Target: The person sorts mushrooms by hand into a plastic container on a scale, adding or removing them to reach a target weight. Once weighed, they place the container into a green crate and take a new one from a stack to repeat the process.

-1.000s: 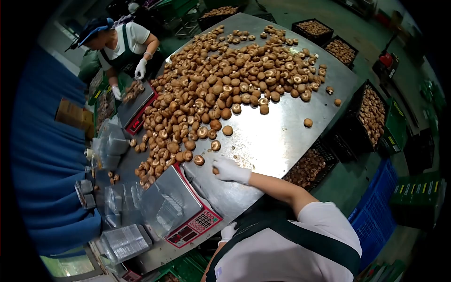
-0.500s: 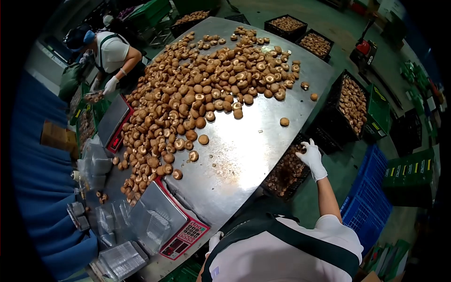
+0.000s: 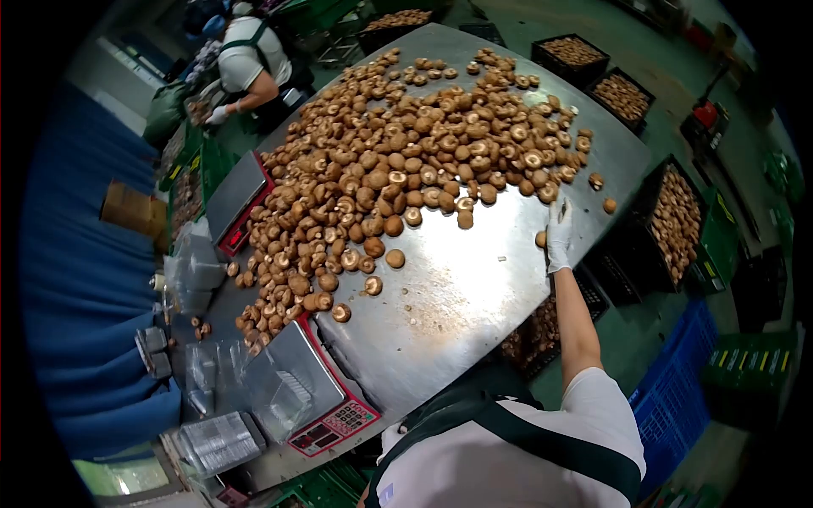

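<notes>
My right hand point(image 3: 560, 235), in a white glove, is stretched out over the right edge of the metal table point(image 3: 457, 288). Its fingers are extended and apart, pointing toward the near edge of a large heap of brown shiitake mushrooms point(image 3: 398, 161). One loose mushroom point(image 3: 541, 240) lies just left of this hand, touching or very close to it. Of my left hand point(image 3: 391, 437) only a white patch shows low by my apron at the table's front edge; its fingers are hidden.
A red-trimmed scale point(image 3: 296, 381) and clear plastic trays point(image 3: 222, 444) stand at the left front. Behind is a second scale point(image 3: 235, 199). A co-worker point(image 3: 254, 63) stands at the far left. A mushroom crate point(image 3: 673, 224) is right of the table; another crate point(image 3: 533, 334) sits below its edge.
My right hand has moved from above the crate below the table edge up and forward to the tabletop, beside the loose mushroom. The view has shifted, and the co-worker's hands have moved.
</notes>
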A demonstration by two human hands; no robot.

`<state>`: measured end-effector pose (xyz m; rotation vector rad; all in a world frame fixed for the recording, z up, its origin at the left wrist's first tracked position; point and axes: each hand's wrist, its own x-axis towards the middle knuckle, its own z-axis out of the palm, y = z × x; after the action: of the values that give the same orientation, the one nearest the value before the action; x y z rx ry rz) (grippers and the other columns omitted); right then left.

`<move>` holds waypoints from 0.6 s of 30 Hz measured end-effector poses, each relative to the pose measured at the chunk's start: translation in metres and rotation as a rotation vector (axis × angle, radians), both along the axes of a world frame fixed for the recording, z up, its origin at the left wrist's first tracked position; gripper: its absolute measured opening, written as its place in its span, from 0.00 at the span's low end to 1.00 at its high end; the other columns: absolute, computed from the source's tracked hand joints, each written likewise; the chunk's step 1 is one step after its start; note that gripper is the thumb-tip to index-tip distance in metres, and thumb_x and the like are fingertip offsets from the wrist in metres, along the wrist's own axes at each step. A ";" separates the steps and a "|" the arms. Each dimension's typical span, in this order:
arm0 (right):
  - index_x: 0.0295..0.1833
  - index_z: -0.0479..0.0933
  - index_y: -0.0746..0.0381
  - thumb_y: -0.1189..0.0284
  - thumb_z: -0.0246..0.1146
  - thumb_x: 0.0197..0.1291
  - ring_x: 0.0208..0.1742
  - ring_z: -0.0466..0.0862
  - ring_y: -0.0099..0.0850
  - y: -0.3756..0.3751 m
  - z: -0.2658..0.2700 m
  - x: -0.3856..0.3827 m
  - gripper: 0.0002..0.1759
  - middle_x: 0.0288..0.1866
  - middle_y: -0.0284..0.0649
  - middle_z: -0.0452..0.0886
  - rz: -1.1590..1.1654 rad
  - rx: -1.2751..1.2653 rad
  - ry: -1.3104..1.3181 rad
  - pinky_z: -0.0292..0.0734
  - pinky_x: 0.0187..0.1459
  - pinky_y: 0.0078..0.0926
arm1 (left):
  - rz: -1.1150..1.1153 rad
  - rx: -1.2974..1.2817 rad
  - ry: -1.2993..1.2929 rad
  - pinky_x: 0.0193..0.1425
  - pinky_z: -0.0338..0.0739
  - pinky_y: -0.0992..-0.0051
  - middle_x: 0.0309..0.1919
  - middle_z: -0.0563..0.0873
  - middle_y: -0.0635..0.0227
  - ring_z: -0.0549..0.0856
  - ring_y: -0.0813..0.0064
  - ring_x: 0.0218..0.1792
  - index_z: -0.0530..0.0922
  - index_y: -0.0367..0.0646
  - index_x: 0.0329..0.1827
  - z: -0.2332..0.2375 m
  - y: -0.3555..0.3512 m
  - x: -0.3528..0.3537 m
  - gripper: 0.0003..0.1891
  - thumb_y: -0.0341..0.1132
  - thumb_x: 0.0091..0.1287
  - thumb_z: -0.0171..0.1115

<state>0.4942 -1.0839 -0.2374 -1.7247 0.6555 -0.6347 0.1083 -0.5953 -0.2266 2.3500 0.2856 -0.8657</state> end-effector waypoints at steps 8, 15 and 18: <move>0.59 0.69 0.66 0.62 0.61 0.63 0.52 0.77 0.32 0.035 -0.014 0.076 0.24 0.53 0.43 0.78 0.147 -0.022 -0.080 0.70 0.55 0.25 | 0.090 -0.009 0.108 0.44 0.76 0.67 0.32 0.83 0.52 0.83 0.52 0.37 0.81 0.40 0.34 0.023 -0.010 0.009 0.10 0.39 0.58 0.63; 0.57 0.74 0.58 0.60 0.66 0.54 0.63 0.72 0.46 0.072 0.023 0.063 0.25 0.62 0.52 0.71 0.454 -0.427 -0.059 0.69 0.61 0.32 | 0.073 -0.055 0.174 0.44 0.76 0.67 0.32 0.83 0.52 0.83 0.53 0.37 0.82 0.41 0.35 0.064 -0.025 0.055 0.10 0.39 0.58 0.63; 0.56 0.75 0.59 0.62 0.66 0.54 0.60 0.75 0.45 0.056 0.036 0.059 0.25 0.59 0.49 0.75 0.415 -0.444 -0.049 0.71 0.59 0.33 | 0.104 -0.071 0.072 0.45 0.76 0.67 0.33 0.84 0.52 0.84 0.53 0.37 0.82 0.41 0.35 0.117 -0.043 0.103 0.10 0.38 0.58 0.63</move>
<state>0.5535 -1.0278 -0.2011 -2.1669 0.1087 -0.5494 0.2112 -0.6384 -0.1100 2.2213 0.3962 -0.8964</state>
